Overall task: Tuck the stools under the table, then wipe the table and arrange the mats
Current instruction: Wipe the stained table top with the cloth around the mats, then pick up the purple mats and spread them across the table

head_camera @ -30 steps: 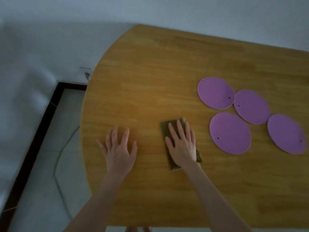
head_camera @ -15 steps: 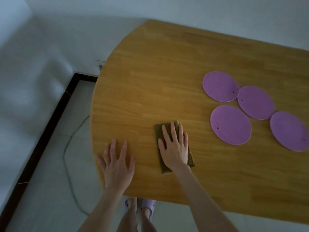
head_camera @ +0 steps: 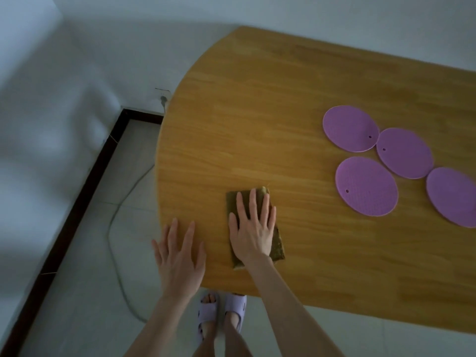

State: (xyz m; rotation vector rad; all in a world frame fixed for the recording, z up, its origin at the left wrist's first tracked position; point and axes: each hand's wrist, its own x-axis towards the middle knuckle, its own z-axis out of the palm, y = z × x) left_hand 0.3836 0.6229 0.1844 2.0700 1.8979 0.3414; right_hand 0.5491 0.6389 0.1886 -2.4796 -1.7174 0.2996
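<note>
A wooden table [head_camera: 257, 119] with a rounded left end fills the view. My right hand [head_camera: 253, 230] lies flat, fingers straight, on an olive-green folded cloth [head_camera: 278, 247] near the table's front edge. To its left my left hand [head_camera: 179, 256] rests flat and spread at the table's front left rim, holding nothing. Several round purple mats lie on the right side: one at the back [head_camera: 350, 131], one beside it [head_camera: 404, 153], one nearer me [head_camera: 365, 185] and one cut by the right frame edge [head_camera: 453, 197]. No stools are in view.
A white wall stands behind and to the left of the table, with a dark skirting board [head_camera: 77, 207] along the tiled floor. A grey cable [head_camera: 116, 220] runs over the floor by the table's left end. My feet in lilac slippers [head_camera: 221, 313] stand at the front edge.
Both hands and the cloth have slid toward the table's front edge. The view has shifted back, so the floor and my slippers now show.
</note>
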